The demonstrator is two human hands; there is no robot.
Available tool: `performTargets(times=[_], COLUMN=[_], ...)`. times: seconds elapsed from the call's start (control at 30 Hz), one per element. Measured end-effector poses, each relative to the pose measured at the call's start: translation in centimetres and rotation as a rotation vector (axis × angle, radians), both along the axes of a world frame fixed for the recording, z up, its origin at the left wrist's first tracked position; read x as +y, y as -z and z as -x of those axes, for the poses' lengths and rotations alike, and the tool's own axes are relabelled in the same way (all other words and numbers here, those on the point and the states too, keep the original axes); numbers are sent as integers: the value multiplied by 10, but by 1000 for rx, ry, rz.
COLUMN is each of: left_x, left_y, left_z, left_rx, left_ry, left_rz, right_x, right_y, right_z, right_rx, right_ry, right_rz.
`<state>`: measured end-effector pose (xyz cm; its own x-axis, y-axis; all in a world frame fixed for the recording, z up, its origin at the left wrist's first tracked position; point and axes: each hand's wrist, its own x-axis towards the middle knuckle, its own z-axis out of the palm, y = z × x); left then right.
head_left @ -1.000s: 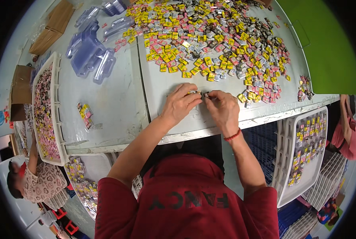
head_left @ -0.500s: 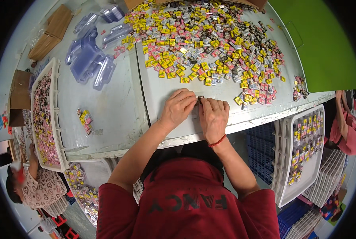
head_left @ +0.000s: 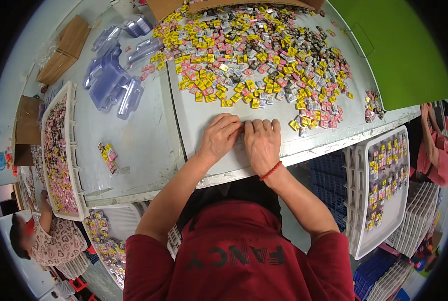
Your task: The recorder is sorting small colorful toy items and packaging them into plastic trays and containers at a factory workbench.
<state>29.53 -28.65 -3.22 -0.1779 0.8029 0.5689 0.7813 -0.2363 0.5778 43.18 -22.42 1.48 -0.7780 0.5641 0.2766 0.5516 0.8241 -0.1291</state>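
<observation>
My left hand and my right hand meet above the table's front part, fingertips almost touching. The fingers of both are bent and pinched together. Between the fingertips is a small dark block, now almost wholly covered by them. Just beyond my hands spreads a big pile of tiny box-shaped pieces in yellow, pink, white and black. A small cluster of the same pieces lies to the right of my right hand. A red bead bracelet circles my right wrist.
Clear plastic trays lie at the left, near a short row of pieces. A white crate of pieces stands farther left. At the right are a green panel and a white tray of packed pieces. Other people work at both sides.
My right hand has shifted slightly left and turned with its knuckles over the dark block, which showed between the fingertips before. The view has shifted slightly.
</observation>
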Motion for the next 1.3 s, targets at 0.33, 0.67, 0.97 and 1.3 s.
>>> performTargets(times=[0.33, 0.67, 0.97, 1.3], left_x=[-1, -1, 48, 88], left_y=[3, -3, -23, -10], left_z=[1, 0, 33, 57], left_rx=[32, -21, -101, 157], left_ry=[-6, 6, -107, -119], left_rz=[26, 31, 82, 154], right_x=[-2, -10, 72, 118], right_y=[9, 24, -12, 20], right_z=[2, -5, 11, 60], right_rx=[107, 296, 470, 128], right_ry=[47, 54, -7, 87], right_rz=[83, 63, 209, 216])
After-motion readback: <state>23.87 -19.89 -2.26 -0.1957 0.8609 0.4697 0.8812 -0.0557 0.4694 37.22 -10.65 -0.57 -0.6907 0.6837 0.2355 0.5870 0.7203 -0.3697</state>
